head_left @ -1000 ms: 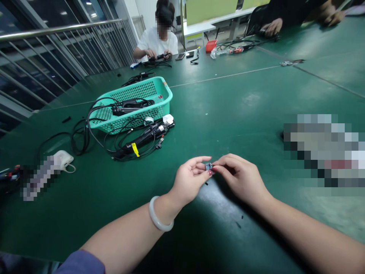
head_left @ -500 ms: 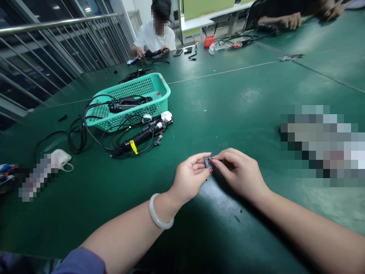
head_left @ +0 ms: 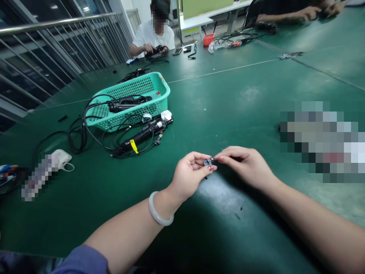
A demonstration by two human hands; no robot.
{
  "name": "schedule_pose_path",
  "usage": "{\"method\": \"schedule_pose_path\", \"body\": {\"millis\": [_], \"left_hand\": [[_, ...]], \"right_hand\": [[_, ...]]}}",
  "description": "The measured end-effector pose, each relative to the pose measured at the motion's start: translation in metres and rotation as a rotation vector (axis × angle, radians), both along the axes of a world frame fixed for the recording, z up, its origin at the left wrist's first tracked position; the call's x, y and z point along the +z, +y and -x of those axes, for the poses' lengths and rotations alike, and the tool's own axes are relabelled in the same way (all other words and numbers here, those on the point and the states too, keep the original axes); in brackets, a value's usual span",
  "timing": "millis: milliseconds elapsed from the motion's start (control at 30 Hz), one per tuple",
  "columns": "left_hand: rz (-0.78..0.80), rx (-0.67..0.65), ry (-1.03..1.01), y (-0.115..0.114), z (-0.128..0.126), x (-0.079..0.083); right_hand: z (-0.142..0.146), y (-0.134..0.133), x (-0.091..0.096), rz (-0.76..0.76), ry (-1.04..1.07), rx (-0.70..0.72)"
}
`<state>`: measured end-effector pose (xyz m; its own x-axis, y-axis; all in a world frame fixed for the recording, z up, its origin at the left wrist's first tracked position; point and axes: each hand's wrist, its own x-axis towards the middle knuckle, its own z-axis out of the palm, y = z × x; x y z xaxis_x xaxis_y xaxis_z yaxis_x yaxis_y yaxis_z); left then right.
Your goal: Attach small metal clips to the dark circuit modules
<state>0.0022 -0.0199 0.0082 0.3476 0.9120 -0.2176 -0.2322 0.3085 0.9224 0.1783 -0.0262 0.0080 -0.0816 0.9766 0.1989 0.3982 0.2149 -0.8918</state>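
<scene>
Between the thumb and fingers of my left hand (head_left: 190, 176) is a small grey-blue part (head_left: 207, 162) with dark spots, too small to name for certain. A pale bangle (head_left: 155, 209) circles my left wrist. My right hand (head_left: 248, 163) comes in from the right, thumb and forefinger pinched together at the part's edge. Something tiny and dark shows at those fingertips, but I cannot make out what it is. A few small dark bits (head_left: 241, 208) lie on the green tabletop (head_left: 188, 236) below my hands.
A turquoise basket (head_left: 164, 99) holds a black cabled device (head_left: 125, 103). Another black device (head_left: 142, 135) with a yellow tag lies in front of it. A white object with a loop (head_left: 61, 158) is at left. Across the table sits a person (head_left: 155, 36); another person's hand (head_left: 309, 14) shows at far right.
My left hand has turned the small part slightly, so it looks flatter. My right fingers have straightened and drawn a little to the right. Across the table, both people's hands have shifted.
</scene>
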Motion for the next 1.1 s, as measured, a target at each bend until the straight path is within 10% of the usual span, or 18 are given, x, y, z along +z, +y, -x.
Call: {"method": "schedule_pose_path", "body": {"millis": [533,1100], "left_hand": [[0.168,0.236,-0.139,0.013,0.003,-0.005],[0.181,0.205,-0.11,0.012,0.001,-0.004]], "right_hand": [[0.022,0.007,-0.013,-0.228,-0.768,0.073],[0.012,-0.002,-0.01,-0.116,-0.319,-0.042]]}}
